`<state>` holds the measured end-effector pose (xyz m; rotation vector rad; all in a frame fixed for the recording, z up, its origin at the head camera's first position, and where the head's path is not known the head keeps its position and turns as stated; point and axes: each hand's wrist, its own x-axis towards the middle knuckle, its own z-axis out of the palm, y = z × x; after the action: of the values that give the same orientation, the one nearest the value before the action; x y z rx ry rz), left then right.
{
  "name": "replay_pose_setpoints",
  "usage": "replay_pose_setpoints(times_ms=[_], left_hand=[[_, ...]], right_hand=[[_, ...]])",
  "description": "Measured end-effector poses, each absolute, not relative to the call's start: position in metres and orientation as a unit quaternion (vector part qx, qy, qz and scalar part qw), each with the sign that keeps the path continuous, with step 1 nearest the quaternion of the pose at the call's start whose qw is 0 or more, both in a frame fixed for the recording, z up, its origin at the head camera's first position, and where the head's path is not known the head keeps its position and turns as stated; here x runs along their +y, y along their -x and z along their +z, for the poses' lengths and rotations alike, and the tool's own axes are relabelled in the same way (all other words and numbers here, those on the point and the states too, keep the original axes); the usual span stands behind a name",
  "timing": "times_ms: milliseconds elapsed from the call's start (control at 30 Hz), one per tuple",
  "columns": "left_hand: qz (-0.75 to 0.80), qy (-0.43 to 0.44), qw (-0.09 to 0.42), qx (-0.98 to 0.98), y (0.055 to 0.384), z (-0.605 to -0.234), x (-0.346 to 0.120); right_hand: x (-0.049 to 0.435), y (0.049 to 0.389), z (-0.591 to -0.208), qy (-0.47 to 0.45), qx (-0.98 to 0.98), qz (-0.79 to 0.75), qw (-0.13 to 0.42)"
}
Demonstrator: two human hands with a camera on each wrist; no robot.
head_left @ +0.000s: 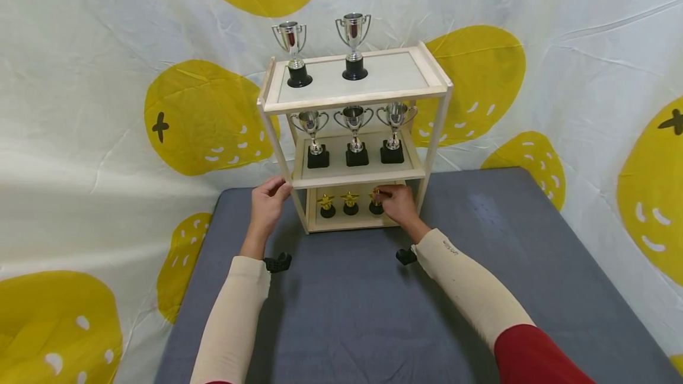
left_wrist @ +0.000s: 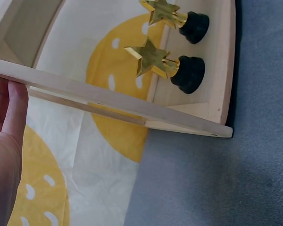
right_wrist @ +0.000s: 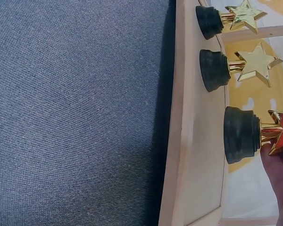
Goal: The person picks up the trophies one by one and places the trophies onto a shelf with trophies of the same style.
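Note:
My right hand (head_left: 399,203) holds the rightmost gold star trophy (right_wrist: 243,135) by its star, at the bottom level of a wooden three-tier shelf (head_left: 354,182). In the right wrist view, its star face looks red and the hand partly leaves the frame. Two more gold star trophies, a middle one (head_left: 350,203) and a left one (head_left: 327,205), stand in line beside it on black bases. On the other side, my left hand (head_left: 267,203) grips the shelf's left front post (left_wrist: 108,101) near the middle tier, its fingertips partly hidden by the wood.
Three silver cups, one of them central (head_left: 354,135), stand on the middle tier with black square bases. Two silver cups, left (head_left: 293,55) and right (head_left: 354,46), stand on top. The shelf rests on a grey cloth-covered table (head_left: 352,307) before a lemon-patterned curtain (head_left: 107,105).

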<state>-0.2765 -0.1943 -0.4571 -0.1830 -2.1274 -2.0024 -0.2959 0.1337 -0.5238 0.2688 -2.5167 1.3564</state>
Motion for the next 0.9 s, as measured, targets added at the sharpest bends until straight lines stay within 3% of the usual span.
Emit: replay_pose_setpoints(times_ms=[900], left_hand=[[-0.684,0.058,0.107,-0.72,0.2755,-0.4565,-0.1952]], right_hand=[[0.131,0.3014,-0.5321,-0.101,-0.866,0.474,0.126]])
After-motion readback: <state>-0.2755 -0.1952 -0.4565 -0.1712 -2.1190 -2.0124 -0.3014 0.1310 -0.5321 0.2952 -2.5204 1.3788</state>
